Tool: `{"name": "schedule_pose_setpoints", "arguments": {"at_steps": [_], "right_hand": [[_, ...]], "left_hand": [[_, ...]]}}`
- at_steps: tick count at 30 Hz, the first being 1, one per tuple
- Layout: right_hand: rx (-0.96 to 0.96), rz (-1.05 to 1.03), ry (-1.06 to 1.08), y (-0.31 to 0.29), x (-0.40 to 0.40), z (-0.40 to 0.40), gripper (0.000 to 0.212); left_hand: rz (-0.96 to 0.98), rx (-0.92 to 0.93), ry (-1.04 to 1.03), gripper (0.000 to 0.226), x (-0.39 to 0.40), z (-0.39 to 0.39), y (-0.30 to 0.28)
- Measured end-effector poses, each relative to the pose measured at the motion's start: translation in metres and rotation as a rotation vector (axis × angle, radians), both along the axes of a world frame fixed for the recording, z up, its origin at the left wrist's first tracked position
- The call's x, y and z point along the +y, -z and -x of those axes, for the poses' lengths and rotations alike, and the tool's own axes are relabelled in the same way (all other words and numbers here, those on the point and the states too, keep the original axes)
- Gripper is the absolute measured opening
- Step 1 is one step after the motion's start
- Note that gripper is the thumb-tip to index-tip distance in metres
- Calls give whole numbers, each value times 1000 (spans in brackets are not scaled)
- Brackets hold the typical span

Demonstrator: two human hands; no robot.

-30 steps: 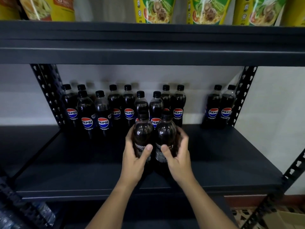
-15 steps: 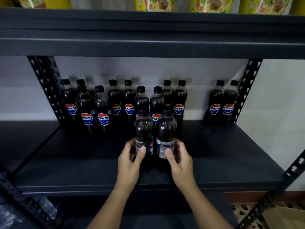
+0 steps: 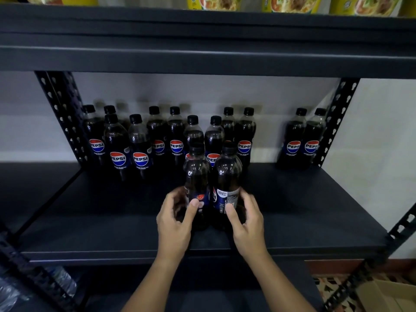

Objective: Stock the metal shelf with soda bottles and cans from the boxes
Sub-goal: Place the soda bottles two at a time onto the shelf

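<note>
Dark metal shelf [image 3: 304, 221]: held black-capped plastic cola bottles [image 3: 139, 149], labels reading "PEPSI".
Left hand [image 3: 173, 224]: gripped left front bottle [image 3: 197, 176].
Right hand [image 3: 247, 224]: gripped right front bottle [image 3: 227, 176].

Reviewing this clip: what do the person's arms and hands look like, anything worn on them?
Both forearms are bare right down to the frame's bottom edge, with no sleeves showing. The left hand and right hand carry no gloves, rings, watch or bands. Fingers are uncovered, nails short and plain.

We looked from head height, forward and slightly down, close to the shelf [image 3: 292, 224]; its upper deck perhaps sat at eye level.
</note>
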State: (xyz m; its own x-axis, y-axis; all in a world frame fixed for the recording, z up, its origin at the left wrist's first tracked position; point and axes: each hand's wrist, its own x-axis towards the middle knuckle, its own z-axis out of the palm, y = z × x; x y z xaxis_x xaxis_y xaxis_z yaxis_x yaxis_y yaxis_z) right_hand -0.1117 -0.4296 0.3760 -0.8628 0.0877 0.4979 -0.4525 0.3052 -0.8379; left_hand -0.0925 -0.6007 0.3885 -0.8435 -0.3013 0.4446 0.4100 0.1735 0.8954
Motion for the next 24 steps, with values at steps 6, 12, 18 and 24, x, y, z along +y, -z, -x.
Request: {"name": "schedule_pose_setpoints", "arguments": {"at_steps": [6,12,18,24], "right_hand": [[-28,9,9,-1,-1,0,65],[-1,6,7,2,-2,0,53],[-9,-41,-33,3,0,1,73],[-15,20,64,2,-3,-1,57]], "left_hand": [[72,-34,-69,53,3,3,-1],[7,-14,-51,50,2,2,1],[30,-16,4,51,2,3,1],[39,7,-140,59,1,5,2]]}}
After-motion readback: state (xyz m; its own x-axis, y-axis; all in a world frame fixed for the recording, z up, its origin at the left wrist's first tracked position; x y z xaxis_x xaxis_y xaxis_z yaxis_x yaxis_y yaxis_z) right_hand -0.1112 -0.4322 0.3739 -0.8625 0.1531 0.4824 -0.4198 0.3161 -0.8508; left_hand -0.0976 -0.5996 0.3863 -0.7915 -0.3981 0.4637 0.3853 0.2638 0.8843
